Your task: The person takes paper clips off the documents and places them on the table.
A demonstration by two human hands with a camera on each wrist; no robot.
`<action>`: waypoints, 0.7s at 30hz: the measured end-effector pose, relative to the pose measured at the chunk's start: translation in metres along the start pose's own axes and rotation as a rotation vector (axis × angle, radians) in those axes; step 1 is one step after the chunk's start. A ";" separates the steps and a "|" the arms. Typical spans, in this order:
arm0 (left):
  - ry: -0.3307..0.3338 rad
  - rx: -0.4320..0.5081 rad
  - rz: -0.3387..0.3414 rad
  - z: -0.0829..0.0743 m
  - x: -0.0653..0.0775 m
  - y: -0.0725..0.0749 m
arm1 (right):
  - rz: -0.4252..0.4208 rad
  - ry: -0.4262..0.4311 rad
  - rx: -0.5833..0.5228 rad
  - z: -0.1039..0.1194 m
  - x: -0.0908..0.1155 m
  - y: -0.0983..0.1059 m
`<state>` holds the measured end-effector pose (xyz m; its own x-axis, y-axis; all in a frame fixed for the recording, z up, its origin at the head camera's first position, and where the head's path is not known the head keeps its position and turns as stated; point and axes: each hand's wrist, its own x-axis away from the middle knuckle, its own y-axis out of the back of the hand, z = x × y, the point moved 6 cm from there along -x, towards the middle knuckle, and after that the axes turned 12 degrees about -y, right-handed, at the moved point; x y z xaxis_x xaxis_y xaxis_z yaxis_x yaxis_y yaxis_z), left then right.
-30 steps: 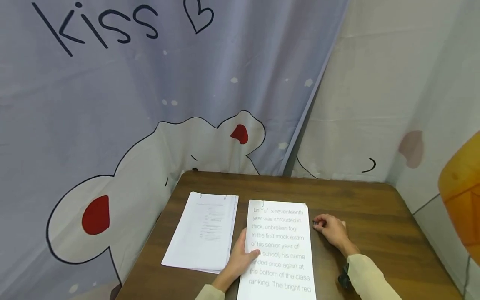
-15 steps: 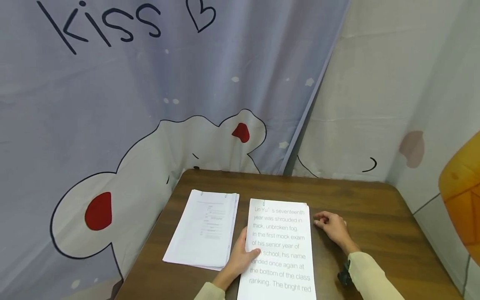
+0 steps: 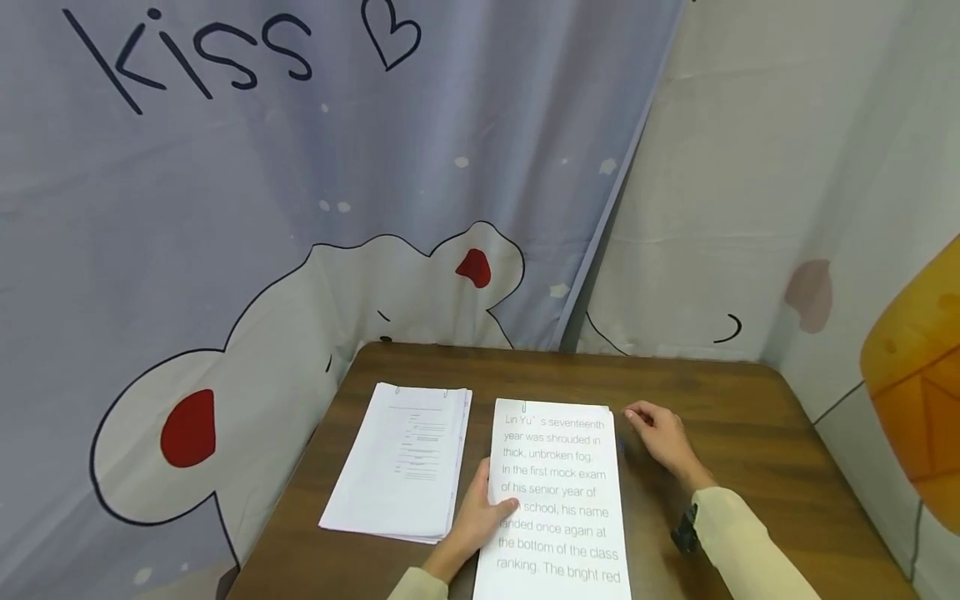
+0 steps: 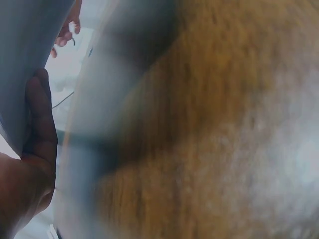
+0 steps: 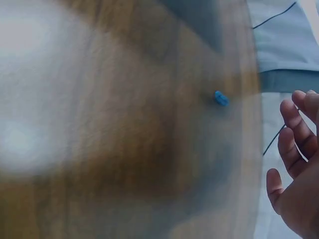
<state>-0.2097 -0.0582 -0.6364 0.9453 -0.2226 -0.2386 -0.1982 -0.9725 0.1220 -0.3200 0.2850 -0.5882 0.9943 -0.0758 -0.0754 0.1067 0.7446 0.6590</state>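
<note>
Left hand (image 3: 478,515) grips pages (image 3: 562,496) — "Lin Yu's seventeenth year" — right hand (image 3: 663,435) relaxed, fingers loosely bent.

Near the left edge of the table (image 3: 750,433) lies a clipped document (image 3: 393,492). To its right, the left grip (image 3: 477,517) holds a large-print paper stack (image 3: 558,500) by its left side. The right grip (image 3: 660,437) is between that stack and the table's right edge.
</note>
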 end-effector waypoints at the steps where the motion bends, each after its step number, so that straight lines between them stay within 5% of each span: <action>1: 0.000 -0.002 0.001 0.000 0.000 0.000 | 0.006 0.005 -0.021 0.003 -0.001 0.001; 10: -0.028 -0.006 0.012 -0.004 0.001 -0.004 | 0.031 -0.040 -0.104 0.028 -0.007 0.000; 21: -0.025 0.007 -0.004 -0.007 0.005 -0.006 | 0.080 0.025 -0.104 0.055 -0.006 -0.015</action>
<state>-0.2026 -0.0533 -0.6316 0.9393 -0.2206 -0.2628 -0.1967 -0.9737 0.1147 -0.3276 0.2384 -0.5565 0.9990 0.0019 -0.0454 0.0249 0.8123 0.5828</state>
